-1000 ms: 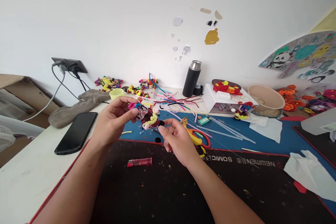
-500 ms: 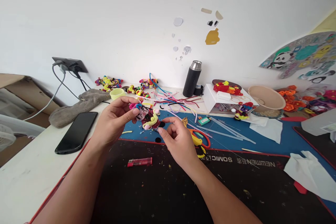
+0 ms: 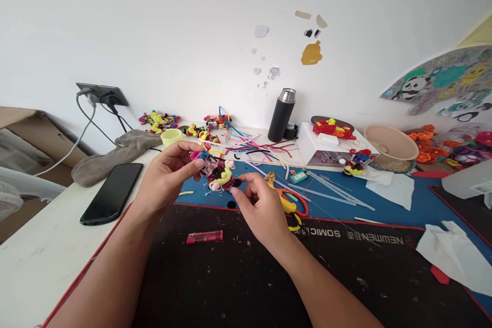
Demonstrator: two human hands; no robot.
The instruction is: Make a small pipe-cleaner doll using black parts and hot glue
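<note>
A small pipe-cleaner doll (image 3: 220,174) is held tilted above the mat, its head to the left and its black foot to the right. It has a painted face, a pink and blue top, a dark red body and pale yellow arms. My left hand (image 3: 169,177) is closed on the head end, thumb in front. With thumb and fingers, my right hand (image 3: 261,205) pinches the foot end. Below the doll, a black round piece (image 3: 231,204) lies on the blue mat, and a red lighter (image 3: 205,237) lies on the black mat (image 3: 215,282).
Yellow-orange scissors (image 3: 290,206) lie just beyond my right hand. Loose pipe cleaners (image 3: 249,146) and several finished dolls (image 3: 159,122) lie along the wall. A black thermos (image 3: 282,115) stands beside a white box (image 3: 319,151). At left is a phone (image 3: 111,193).
Almost nothing differs; the doll and both hands stay in nearly the same place, with a very slight shift of the view.
</note>
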